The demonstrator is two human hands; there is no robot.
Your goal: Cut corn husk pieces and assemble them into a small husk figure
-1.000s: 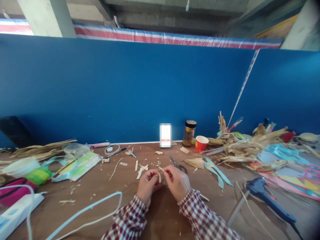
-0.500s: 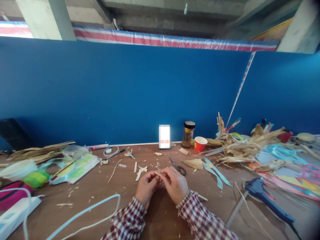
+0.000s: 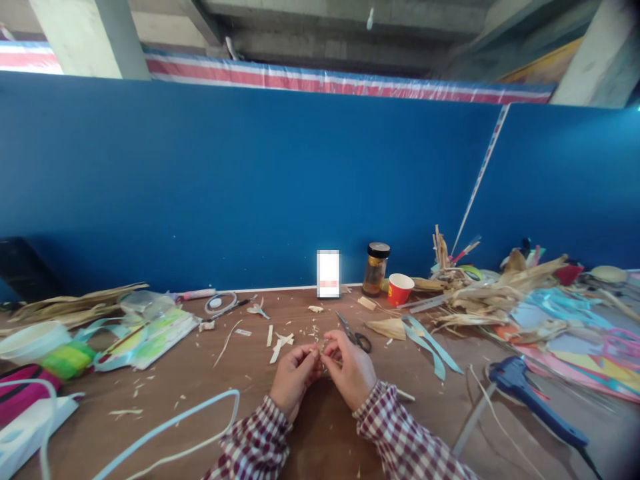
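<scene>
Left hand [image 3: 294,379]: one
Right hand [image 3: 351,373]: one
Pale piece [image 3: 321,350] at the fingertips: one seen, partly hidden
Checked sleeves [image 3: 260,433]: two
Scissors [image 3: 356,335]: one pair
Black-lidded jar [image 3: 375,275]: one
Red cup [image 3: 401,291]: one
Glue gun [image 3: 523,387]: one
Blue ribbon strips [image 3: 444,351] near the scissors: two
Husk heaps [image 3: 480,300]: two, one per side
Shavings [image 3: 270,336]: many, too small to count
Painted sheet [image 3: 165,341]: one
White bowl [image 3: 33,340]: one
Pink pouch [image 3: 30,395]: one
Power strip [image 3: 35,430]: one
Blurred white rectangle [image 3: 329,272]: one
Blue panels [image 3: 250,180]: two
Pillars [image 3: 85,40]: two
</scene>
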